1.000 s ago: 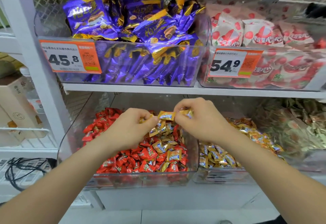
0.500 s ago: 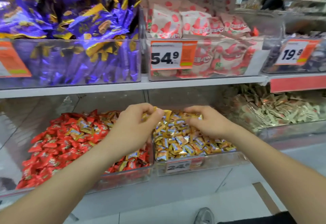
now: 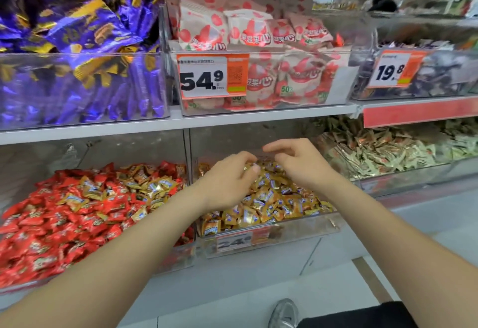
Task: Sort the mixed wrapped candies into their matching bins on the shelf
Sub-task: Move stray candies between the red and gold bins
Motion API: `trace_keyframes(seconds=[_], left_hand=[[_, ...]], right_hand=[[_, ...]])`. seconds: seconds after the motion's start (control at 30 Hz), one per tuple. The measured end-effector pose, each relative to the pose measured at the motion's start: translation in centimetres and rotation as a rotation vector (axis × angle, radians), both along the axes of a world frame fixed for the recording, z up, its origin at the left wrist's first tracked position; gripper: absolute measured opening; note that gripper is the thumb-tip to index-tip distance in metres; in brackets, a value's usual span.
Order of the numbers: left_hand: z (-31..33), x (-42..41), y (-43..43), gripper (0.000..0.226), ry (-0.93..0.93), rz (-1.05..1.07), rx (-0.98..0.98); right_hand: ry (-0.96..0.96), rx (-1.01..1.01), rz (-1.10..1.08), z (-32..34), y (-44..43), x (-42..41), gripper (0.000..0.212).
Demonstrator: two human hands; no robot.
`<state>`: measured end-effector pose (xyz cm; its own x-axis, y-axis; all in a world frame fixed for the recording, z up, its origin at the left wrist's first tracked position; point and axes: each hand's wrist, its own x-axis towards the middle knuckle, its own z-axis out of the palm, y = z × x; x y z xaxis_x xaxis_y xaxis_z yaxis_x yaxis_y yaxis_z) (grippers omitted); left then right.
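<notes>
**Both hands over the gold bin, red bin's a mixed mess**

Nearest the camera there's a grey shoe point(image 3: 283, 313) on the pale floor, with a bit of dark clothing point(image 3: 357, 314) beside it. Two bare forearms reach up from there to the lower shelf.

The left hand point(image 3: 227, 180) has its fingers curled in, and the thumb and fingertips pinch a few gold-wrapped candies point(image 3: 248, 167) right above the gold bin point(image 3: 297, 234). The right hand point(image 3: 297, 164) hangs just beside it over the same bin, fingers loosely bent and slightly spread. I can't see anything between them.

The gold bin is a clear tub full of gold candy pile point(image 3: 261, 206), with a blurry price tag point(image 3: 234, 243) on the front. To its left, touching it, is the red bin point(image 3: 178, 255), piled with red candies point(image 3: 51, 229), and a bunch of stray gold ones point(image 3: 152, 185) sit on top at its right side. To the right is a tub of greenish-brown candies point(image 3: 375, 152).

On the upper shelf point(image 3: 181, 122) are purple packs point(image 3: 77, 43), pink-and-white packs point(image 3: 248, 33) behind a 54.9 tag point(image 3: 212, 76), and a 19.8 tag point(image 3: 393, 69) further right.
</notes>
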<state>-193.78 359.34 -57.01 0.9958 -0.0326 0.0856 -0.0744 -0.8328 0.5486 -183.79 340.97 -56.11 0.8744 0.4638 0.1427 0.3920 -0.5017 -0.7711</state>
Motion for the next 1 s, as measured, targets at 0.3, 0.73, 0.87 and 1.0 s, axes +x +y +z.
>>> trace_keyframes(seconds=[0.3, 0.73, 0.87, 1.0], left_hand=[[2.3, -10.5, 8.7, 0.017, -0.232, 0.057, 0.129], [-2.0, -9.2, 20.2, 0.029, 0.033, 0.197, 0.311], [-1.7, -8.9, 21.2, 0.041, 0.172, 0.256, 0.369], [-0.9, -8.9, 20.9, 0.037, 0.249, 0.268, 0.332]], right_hand=[[-0.092, -0.099, 0.254, 3.8, 5.4, -7.7, 0.032], [-0.556, -0.757, 0.515, -0.4, 20.5, -10.0, 0.010], [-0.561, -0.968, 0.550, -1.1, 23.2, -9.2, 0.038], [-0.260, -0.939, 0.678, -1.6, 24.7, -8.0, 0.065]])
